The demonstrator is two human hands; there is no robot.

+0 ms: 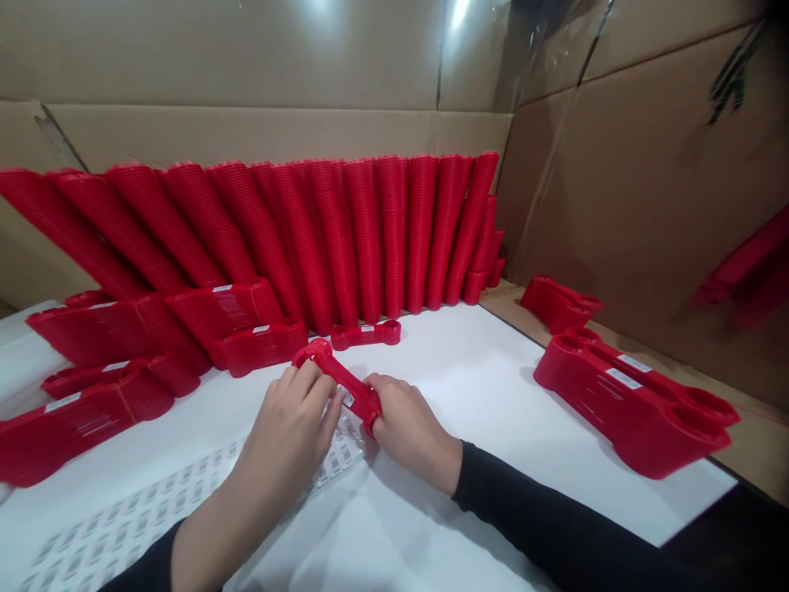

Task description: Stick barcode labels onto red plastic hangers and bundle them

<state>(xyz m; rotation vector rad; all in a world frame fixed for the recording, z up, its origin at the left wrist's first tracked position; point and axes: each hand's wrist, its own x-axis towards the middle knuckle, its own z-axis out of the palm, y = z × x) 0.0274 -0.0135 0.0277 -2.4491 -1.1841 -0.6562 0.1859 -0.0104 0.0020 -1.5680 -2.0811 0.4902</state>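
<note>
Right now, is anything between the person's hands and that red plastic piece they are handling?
No. Both hands are already on the red plastic piece: the left hand covers its middle and the right hand grips its near end. Only the sheet of barcode labels lies beneath them.

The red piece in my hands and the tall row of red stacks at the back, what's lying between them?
In the head view, one single red piece lies flat on the white table between the held red piece and the back row.
</note>
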